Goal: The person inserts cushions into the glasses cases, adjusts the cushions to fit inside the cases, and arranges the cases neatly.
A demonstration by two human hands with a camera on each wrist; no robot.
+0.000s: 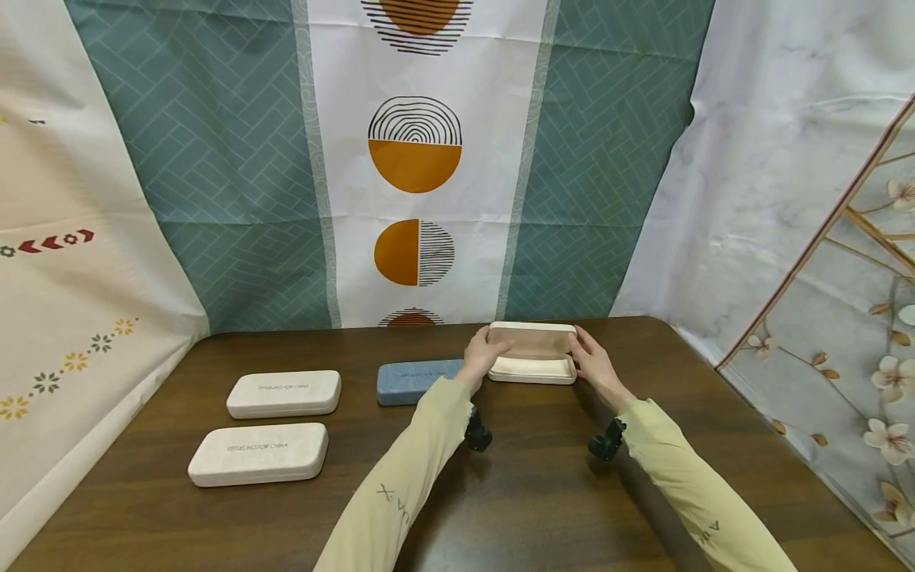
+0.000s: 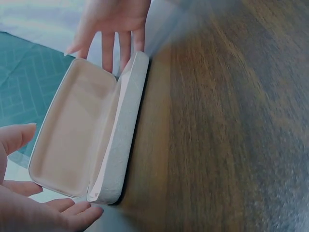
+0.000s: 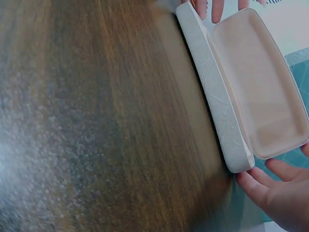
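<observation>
A white glasses case (image 1: pixel 532 378) stands with its lid raised on the table, its hinge at the far side. Its beige lining shows inside the lid (image 2: pixel 72 128), and a pale cloth (image 1: pixel 530 366) lies in the base. My left hand (image 1: pixel 480 357) is at the case's left end, fingers fairly straight at the end wall and thumb apart from the lid. At the opposite end is my right hand (image 1: pixel 595 367), its fingertips (image 3: pixel 248 181) touching the base's end and the edge of the lid. A blue glasses case (image 1: pixel 411 383), closed, lies just left of my left hand, partly hidden by it.
Two closed white glasses cases, a farther one (image 1: pixel 284 395) and a nearer one (image 1: pixel 259 454), lie at the left of the brown wooden table (image 1: pixel 529 500). A patterned curtain (image 1: pixel 422 270) hangs behind the table's back edge, with cloth hangings on both sides.
</observation>
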